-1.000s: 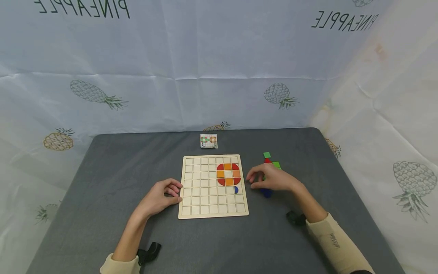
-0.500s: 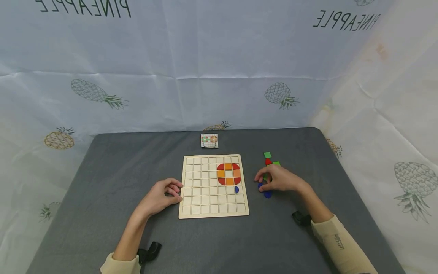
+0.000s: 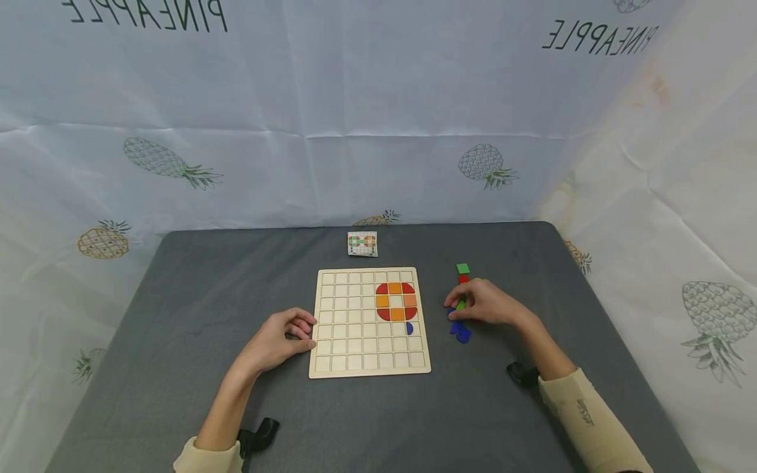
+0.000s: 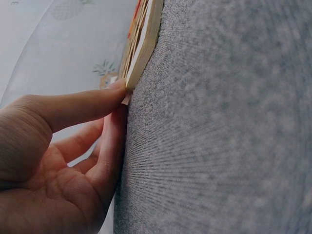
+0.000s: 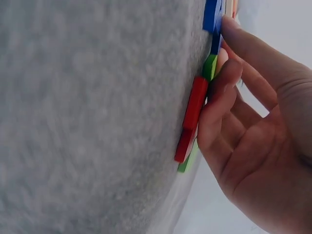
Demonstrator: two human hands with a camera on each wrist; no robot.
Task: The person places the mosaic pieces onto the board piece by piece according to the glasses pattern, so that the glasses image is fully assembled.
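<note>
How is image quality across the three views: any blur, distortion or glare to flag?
Head view: sharp and evenly lit, no glare, soft shadows under the hands; wide-angle bending at the edges, backdrop lettering mirrored. Left wrist view: left hand and grid board edge soft, grey mat weave crisp in the middle, smeared outward. Right wrist view: mat blurred, right hand and red piece reasonably sharp.

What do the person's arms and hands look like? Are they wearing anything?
Both hands are bare: no gloves or rings show on the left hand or the right hand. Each arm has a cream long sleeve pushed up the forearm; the right one bears small dark lettering. A small black device sits by each wrist.
</note>
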